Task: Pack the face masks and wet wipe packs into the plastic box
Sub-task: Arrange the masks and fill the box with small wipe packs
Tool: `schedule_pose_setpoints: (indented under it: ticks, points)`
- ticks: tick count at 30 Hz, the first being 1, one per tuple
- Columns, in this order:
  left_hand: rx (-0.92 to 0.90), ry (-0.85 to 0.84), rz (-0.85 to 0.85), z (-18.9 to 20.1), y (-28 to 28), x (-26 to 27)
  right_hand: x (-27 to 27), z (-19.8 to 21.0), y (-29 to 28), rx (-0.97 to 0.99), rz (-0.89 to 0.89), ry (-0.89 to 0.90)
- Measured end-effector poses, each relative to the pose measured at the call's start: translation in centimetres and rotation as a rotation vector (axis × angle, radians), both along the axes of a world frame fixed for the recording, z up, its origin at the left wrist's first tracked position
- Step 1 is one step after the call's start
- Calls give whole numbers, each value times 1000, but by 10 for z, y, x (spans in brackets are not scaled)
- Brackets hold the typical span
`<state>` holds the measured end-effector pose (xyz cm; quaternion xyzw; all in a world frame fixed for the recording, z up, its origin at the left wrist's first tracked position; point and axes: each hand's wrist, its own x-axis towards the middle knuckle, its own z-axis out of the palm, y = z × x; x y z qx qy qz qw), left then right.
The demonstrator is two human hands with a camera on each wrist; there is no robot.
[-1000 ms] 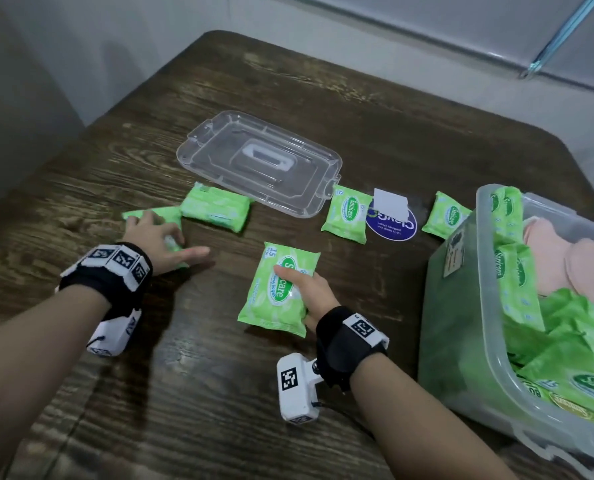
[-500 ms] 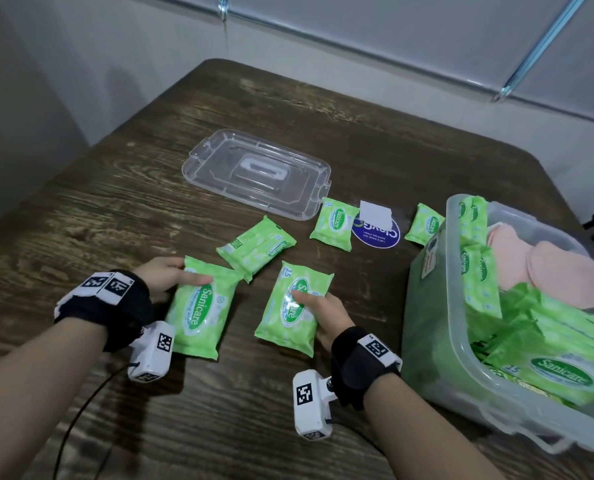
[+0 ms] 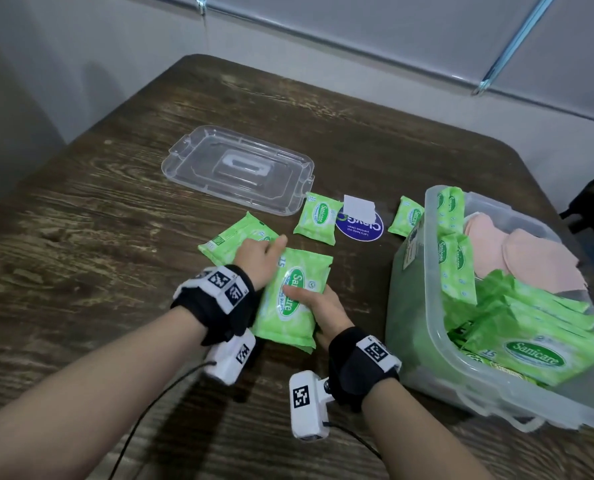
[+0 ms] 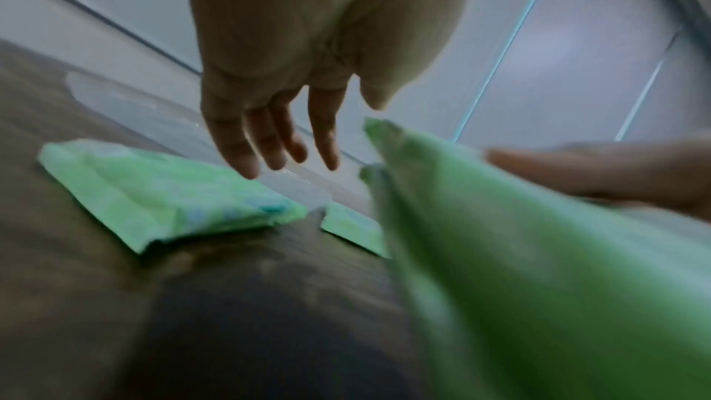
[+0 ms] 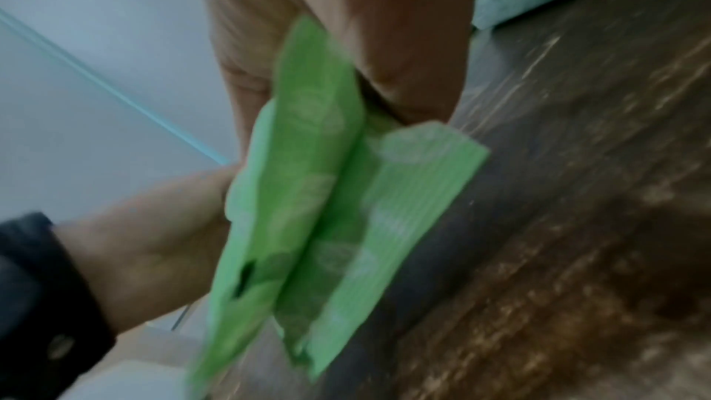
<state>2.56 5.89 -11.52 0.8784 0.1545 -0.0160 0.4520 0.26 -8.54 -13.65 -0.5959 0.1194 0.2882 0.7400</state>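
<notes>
2 stacked wipe packs (image 3: 290, 299) sit clamped in right hand (image 3: 325, 306); left hand (image 3: 259, 259) flat, fingers apart.

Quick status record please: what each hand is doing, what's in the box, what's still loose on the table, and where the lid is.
right hand: grips two stacked wet wipe packs, thumb on top
left hand: open, fingers straight, against the stack's left edge
plastic box: open, at right; holds many green packs and pink face masks
loose on table: one large pack by the left hand, two small packs near a blue round sticker
lid: off, flat on the table, behind the packs
</notes>
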Motion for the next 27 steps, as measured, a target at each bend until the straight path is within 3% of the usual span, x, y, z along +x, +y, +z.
schedule_pose_setpoints:
  ticks: [2, 6, 10, 13, 15, 17, 19, 21, 27]
  points:
    - [151, 12, 28, -7, 21, 24, 3, -5, -7, -3, -39, 10]
    - [459, 221, -5, -26, 60, 55, 6, -13, -22, -2, -66, 36]
    - [365, 398, 11, -28, 70, 61, 9, -12, -36, -7, -86, 54]
    - [126, 461, -25, -20, 73, 56, 9, -8, -42, 13, -119, 67]
    - [-107, 353, -63, -12, 69, 46, 7, -7, -44, 24, -137, 96]
    - [-276, 127, -176, 2, 59, 34, 6, -7, -44, 17, -139, 116]
    - [-234, -165, -399, 16, 46, 20, 3, -6, -44, 26, -112, 124]
    - [-216, -334, -586, 20, 31, 6, -1, -1, -42, 93, -87, 125]
    - [-124, -428, -765, -2, 12, -12, -12, 11, -39, 370, -131, 110]
